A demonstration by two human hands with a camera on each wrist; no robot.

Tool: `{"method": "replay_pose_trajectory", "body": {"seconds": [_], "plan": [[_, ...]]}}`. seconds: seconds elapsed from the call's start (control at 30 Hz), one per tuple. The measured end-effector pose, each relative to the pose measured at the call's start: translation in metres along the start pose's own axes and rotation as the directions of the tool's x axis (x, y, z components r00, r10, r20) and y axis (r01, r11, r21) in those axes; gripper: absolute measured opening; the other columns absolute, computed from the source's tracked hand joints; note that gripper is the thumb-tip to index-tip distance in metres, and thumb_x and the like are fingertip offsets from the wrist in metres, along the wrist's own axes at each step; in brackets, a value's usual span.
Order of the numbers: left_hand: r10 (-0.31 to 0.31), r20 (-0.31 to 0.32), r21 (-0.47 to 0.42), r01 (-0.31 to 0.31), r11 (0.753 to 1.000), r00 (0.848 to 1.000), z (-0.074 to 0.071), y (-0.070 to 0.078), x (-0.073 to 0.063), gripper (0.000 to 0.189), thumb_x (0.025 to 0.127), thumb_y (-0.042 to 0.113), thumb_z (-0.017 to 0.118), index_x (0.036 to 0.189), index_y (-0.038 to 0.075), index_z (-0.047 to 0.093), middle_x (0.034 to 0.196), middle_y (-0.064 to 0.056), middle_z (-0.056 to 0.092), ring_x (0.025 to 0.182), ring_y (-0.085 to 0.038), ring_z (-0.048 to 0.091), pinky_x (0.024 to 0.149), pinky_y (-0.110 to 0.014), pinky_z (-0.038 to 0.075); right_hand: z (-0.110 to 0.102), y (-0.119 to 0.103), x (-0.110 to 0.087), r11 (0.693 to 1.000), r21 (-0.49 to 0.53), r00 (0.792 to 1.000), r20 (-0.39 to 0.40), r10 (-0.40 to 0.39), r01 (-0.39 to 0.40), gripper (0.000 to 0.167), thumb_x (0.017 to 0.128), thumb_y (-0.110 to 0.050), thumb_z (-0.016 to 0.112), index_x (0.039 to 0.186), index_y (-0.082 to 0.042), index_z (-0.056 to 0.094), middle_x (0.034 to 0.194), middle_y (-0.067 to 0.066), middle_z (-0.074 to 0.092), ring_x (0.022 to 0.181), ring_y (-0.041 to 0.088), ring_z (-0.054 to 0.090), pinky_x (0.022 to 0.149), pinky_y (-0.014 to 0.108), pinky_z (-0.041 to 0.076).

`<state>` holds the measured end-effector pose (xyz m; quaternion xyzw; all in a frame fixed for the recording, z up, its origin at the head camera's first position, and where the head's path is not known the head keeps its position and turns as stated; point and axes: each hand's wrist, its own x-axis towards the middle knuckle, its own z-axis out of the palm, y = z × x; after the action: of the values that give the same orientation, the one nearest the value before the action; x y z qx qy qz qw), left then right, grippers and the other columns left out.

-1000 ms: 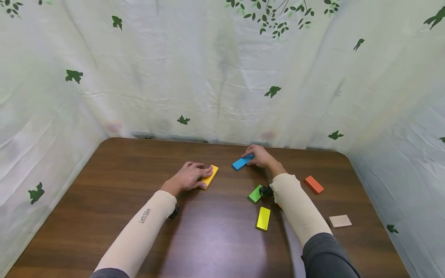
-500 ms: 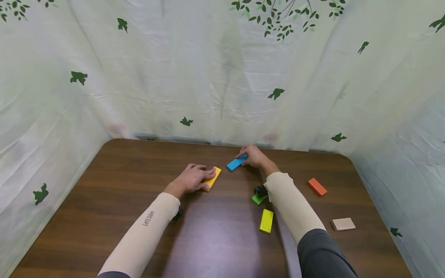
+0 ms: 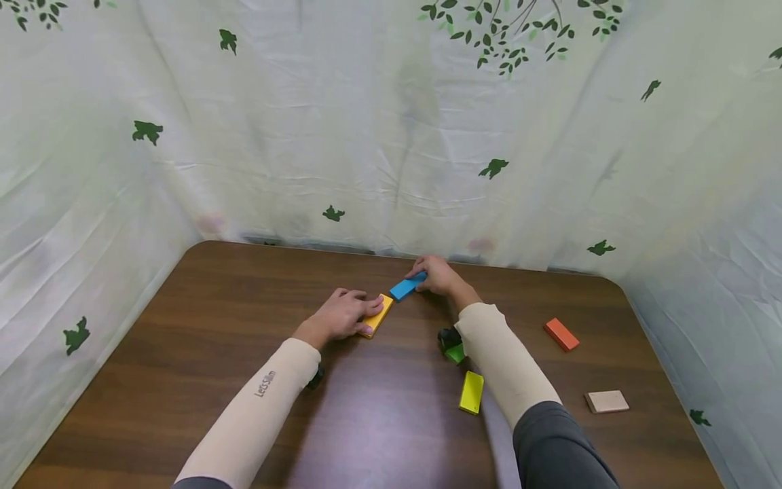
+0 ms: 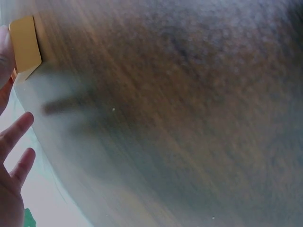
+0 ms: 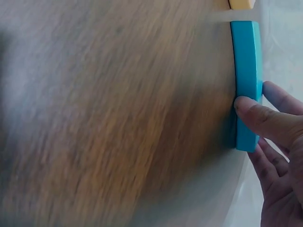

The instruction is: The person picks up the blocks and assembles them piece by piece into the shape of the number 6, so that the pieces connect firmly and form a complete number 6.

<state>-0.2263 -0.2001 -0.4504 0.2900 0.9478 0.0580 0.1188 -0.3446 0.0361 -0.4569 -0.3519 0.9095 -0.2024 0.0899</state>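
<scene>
Near the far middle of the table, my left hand [image 3: 338, 315] pinches a golden-yellow block [image 3: 379, 316] between thumb and finger. In the left wrist view this block [image 4: 25, 43] sits at the upper left edge, the thumb against its side; other fingers spread away from it. Just to the right, my right hand [image 3: 438, 277] grips the near end of a blue block [image 3: 404, 288], its thumb on one long side and fingers behind. The right wrist view has the blue block [image 5: 246, 61] lying lengthwise, a narrow gap apart from the golden-yellow block [image 5: 241, 4].
A green block [image 3: 455, 353] is partly hidden under the right wrist's camera. Nearer lies a bright yellow block [image 3: 471, 392]. To the right are an orange-red block [image 3: 561, 334] and a beige block [image 3: 607, 401]. A printed white curtain [image 3: 366, 136] surrounds the brown wooden table [image 3: 244, 292].
My right hand has moved the blue block leftward, narrowing the gap to the golden-yellow block. The left hand stays on its block. The view has shifted slightly.
</scene>
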Motion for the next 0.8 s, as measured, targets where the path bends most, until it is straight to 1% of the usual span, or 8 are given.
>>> {"method": "replay_pose_trajectory", "body": {"seconds": [0.13, 0.33, 0.47, 0.57, 0.8], "plan": [[0.002, -0.002, -0.001, -0.002, 1.0, 1.0, -0.0012, 0.0003, -0.0003, 0.065, 0.09, 0.041, 0.063, 0.146, 0.016, 0.042, 0.151, -0.001, 0.039, 0.134, -0.035, 0.038, 0.105, -0.054, 0.027, 0.002, -0.0002, 0.0037, 1.0, 0.011, 1.0, -0.003, 0.01, -0.01, 0.031, 0.078, -0.004, 0.079, 0.109, -0.008, 0.075, 0.113, 0.013, 0.062, 0.107, 0.029, 0.055, 0.093, 0.042, 0.043], [0.005, -0.002, 0.019, -0.005, 1.0, 1.0, -0.0041, 0.0017, -0.002, 0.064, 0.089, 0.041, 0.063, 0.145, 0.016, 0.044, 0.151, -0.002, 0.039, 0.134, -0.035, 0.039, 0.104, -0.054, 0.029, 0.0046, -0.0001, 0.0077, 1.0, 0.019, 1.0, -0.018, -0.017, 0.018, 0.031, 0.078, -0.004, 0.079, 0.109, -0.007, 0.075, 0.111, 0.013, 0.062, 0.104, 0.029, 0.056, 0.091, 0.04, 0.044], [-0.002, 0.005, 0.028, 0.002, 1.0, 1.0, -0.0046, 0.0035, -0.0024, 0.064, 0.089, 0.042, 0.063, 0.145, 0.018, 0.044, 0.152, 0.0, 0.038, 0.134, -0.034, 0.039, 0.104, -0.053, 0.029, 0.006, -0.0018, 0.0086, 0.999, 0.045, 1.0, -0.013, 0.001, 0.0, 0.031, 0.079, -0.004, 0.078, 0.11, -0.008, 0.074, 0.114, 0.014, 0.061, 0.106, 0.029, 0.054, 0.092, 0.04, 0.044], [-0.001, 0.006, 0.017, 0.001, 1.0, 1.0, -0.0048, 0.0044, -0.0028, 0.064, 0.089, 0.041, 0.063, 0.145, 0.017, 0.044, 0.151, 0.0, 0.039, 0.134, -0.034, 0.039, 0.104, -0.053, 0.029, 0.0069, -0.0035, 0.009, 0.998, 0.058, 1.0, -0.005, 0.013, -0.012, 0.031, 0.08, -0.004, 0.077, 0.111, -0.008, 0.074, 0.115, 0.014, 0.06, 0.106, 0.029, 0.054, 0.092, 0.04, 0.044], [-0.009, 0.006, -0.002, 0.009, 1.0, 1.0, -0.0042, 0.0032, -0.0036, 0.064, 0.089, 0.041, 0.063, 0.145, 0.017, 0.044, 0.151, 0.0, 0.039, 0.134, -0.035, 0.038, 0.105, -0.053, 0.028, 0.0071, -0.0054, 0.0104, 0.998, 0.062, 1.0, -0.005, 0.011, -0.011, 0.031, 0.08, -0.003, 0.077, 0.111, -0.009, 0.074, 0.114, 0.013, 0.06, 0.105, 0.028, 0.054, 0.09, 0.039, 0.045]]}}
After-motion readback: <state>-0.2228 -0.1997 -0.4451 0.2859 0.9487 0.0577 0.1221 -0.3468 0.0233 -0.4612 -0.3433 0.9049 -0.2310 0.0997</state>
